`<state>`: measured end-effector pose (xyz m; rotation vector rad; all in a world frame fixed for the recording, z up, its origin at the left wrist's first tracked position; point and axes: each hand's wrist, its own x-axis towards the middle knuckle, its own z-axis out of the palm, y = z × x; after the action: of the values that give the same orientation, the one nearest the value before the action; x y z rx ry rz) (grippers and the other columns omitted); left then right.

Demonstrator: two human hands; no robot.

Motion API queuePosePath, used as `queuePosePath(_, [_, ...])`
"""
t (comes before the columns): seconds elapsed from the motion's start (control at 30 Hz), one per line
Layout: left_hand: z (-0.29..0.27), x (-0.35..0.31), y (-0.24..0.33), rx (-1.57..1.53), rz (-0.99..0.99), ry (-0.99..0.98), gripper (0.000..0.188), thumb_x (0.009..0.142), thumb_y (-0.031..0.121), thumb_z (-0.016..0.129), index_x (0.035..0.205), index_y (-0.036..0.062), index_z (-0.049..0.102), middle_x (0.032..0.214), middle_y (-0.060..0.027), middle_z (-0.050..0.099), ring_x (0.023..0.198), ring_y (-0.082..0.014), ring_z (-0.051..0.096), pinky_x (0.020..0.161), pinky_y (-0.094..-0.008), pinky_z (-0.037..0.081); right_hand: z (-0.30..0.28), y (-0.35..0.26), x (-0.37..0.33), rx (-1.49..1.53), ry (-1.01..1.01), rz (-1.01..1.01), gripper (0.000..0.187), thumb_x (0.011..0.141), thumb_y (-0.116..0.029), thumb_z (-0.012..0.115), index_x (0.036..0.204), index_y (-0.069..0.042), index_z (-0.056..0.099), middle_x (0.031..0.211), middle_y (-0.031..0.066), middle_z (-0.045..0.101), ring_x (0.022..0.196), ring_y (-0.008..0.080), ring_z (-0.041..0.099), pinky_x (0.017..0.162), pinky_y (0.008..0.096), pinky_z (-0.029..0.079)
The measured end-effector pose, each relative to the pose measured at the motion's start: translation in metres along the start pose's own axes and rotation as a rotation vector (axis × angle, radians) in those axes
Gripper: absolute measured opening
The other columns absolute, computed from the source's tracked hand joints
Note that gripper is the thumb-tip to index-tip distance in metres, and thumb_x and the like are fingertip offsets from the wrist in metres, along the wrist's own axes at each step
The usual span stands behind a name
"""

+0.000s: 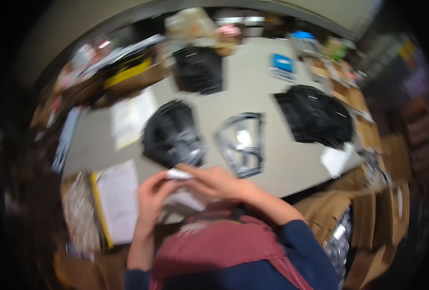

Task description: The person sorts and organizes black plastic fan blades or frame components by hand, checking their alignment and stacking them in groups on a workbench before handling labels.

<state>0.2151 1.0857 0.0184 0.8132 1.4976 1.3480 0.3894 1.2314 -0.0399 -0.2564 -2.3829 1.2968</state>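
Note:
My left hand (151, 194) and my right hand (220, 182) meet at the table's near edge, fingers closed on a small white piece (179, 174). Blur hides whether it is paper, a label or something else. A whitish sheet-like thing (188, 199) shows just below the fingers; I cannot tell whether either hand touches it. Beyond my hands lies a pile of black, shiny flat pieces (172, 135). To its right, a single fan-shaped piece (260, 145) with a dark outline and a see-through middle lies flat on the table.
More black piles stand at the far middle (200, 70) and right (316, 115). A blue-and-white box (283, 65) lies at the back. Papers (133, 116) and a white pad (115, 203) are on the left. Cardboard boxes (369, 217) crowd the near right.

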Motion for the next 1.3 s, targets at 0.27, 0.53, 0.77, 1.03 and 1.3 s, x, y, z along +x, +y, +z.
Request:
queuePosePath(0.27, [-0.003,0.010,-0.016,0.139,0.179,0.010,0.058,0.086,0.002,0.073,0.141,0.0000,0.053,0.111,-0.0022,0.060,0.094,-0.0098,0.058,0.083,-0.0221,0.047,-0.017,-0.011,0.008,0.173,-0.012,-0.226,0.024,0.095,-0.020,0.064,0.110,-0.002,0.063,0.076,0.0188,0.066,0.068,0.0383,0.065,0.061,0.0438,0.049])
queuePosePath(0.53, [0.012,0.032,-0.016,0.074,0.196,-0.005,0.033,0.089,0.007,0.073,0.119,0.0018,0.061,0.103,-0.0011,0.061,0.084,-0.0074,0.055,0.072,-0.0208,0.044,-0.038,-0.007,-0.007,0.169,0.220,-0.134,0.029,0.088,-0.016,0.071,0.112,-0.002,0.062,0.092,0.0158,0.065,0.084,0.0326,0.065,0.073,0.0400,0.051])
queuePosePath(0.77, [0.031,0.039,0.008,0.000,0.132,-0.078,0.019,0.088,0.004,0.075,0.104,0.0014,0.065,0.092,0.0001,0.063,0.081,-0.0069,0.059,0.071,-0.0218,0.049,-0.051,-0.014,-0.009,0.162,0.176,-0.010,0.025,0.090,-0.019,0.074,0.109,-0.003,0.068,0.091,0.0126,0.070,0.083,0.0236,0.070,0.072,0.0340,0.053])
queuePosePath(1.03, [0.008,0.027,-0.005,-0.125,0.055,0.068,0.011,0.091,0.004,0.074,0.096,0.0006,0.065,0.086,-0.0018,0.068,0.077,-0.0046,0.062,0.068,-0.0190,0.048,-0.046,-0.023,0.006,0.174,0.178,0.119,0.028,0.088,-0.012,0.079,0.109,0.000,0.066,0.098,0.0055,0.069,0.084,0.0109,0.065,0.071,0.0253,0.051])
queuePosePath(1.3, [-0.009,0.013,-0.021,-0.176,0.069,0.136,0.012,0.094,0.009,0.074,0.089,0.0001,0.067,0.083,-0.0022,0.070,0.074,-0.0045,0.062,0.065,-0.0208,0.049,-0.018,-0.017,0.014,0.317,0.266,0.123,0.020,0.094,-0.004,0.070,0.112,0.004,0.070,0.091,0.0073,0.073,0.078,0.0097,0.066,0.069,0.0230,0.052])
